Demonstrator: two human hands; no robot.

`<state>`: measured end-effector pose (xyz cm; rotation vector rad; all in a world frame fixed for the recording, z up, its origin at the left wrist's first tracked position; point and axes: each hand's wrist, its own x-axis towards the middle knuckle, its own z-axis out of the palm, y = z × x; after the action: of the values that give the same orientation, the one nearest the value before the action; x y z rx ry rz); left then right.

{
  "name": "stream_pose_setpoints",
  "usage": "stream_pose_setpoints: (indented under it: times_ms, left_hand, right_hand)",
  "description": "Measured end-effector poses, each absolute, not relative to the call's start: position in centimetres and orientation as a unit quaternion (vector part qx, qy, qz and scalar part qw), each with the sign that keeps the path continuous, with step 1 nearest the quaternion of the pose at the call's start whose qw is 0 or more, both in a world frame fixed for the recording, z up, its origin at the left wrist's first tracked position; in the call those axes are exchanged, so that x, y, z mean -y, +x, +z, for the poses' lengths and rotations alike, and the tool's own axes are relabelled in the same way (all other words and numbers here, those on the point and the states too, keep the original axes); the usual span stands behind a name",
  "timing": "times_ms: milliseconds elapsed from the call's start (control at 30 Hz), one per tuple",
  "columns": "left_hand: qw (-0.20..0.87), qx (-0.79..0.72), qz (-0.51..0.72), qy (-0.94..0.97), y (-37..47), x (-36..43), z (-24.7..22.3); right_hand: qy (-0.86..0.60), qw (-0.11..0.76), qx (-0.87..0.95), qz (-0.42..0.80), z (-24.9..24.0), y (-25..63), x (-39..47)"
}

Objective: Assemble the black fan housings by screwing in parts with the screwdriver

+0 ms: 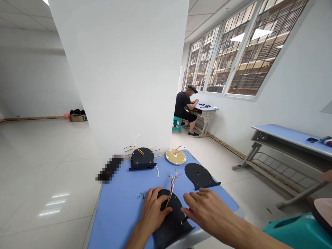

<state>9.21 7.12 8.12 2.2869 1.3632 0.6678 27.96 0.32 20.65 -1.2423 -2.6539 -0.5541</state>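
A black rounded plate (168, 230) lies at the near edge of the blue table, with a bundle of coloured wires (171, 190) rising from it. My left hand (153, 209) grips the plate along its left side, thumb and index finger on top beside the wires. Over the plate's right side, my right hand (204, 204) is closed round a screwdriver (184, 220), mostly hidden in the fist; its dark shaft points down at a screw spot near the plate's edge. Small screws (141, 195) lie loose left of my left hand.
Another black plate (199, 174) lies to the right. Behind are a black housing with wires (142, 157) and a tan disc (175, 157) with wires. A white pillar (121, 76) borders the table. A co-worker (185, 107) sits at a far desk; a teal stool (293, 230) stands right.
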Motion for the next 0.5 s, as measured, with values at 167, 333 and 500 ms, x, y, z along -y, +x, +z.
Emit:
stream_pose_setpoints:
  times_ms: [167, 333, 500]
  left_hand:
    - [0.200, -0.488, 0.234, 0.817, 9.3, -7.1, 8.2]
    - [0.196, -0.486, 0.235, 0.819, 9.3, -7.0, 8.3]
    - [0.199, -0.496, 0.218, 0.817, 9.2, -6.9, 8.6]
  right_hand:
    - [-0.383, 0.064, 0.918, -0.079, 21.5, 27.8, 0.0]
    - [-0.387, 0.072, 0.891, -0.226, 19.3, 27.3, -0.9]
    - [-0.422, 0.148, 0.859, -0.250, 17.7, 27.7, -1.1]
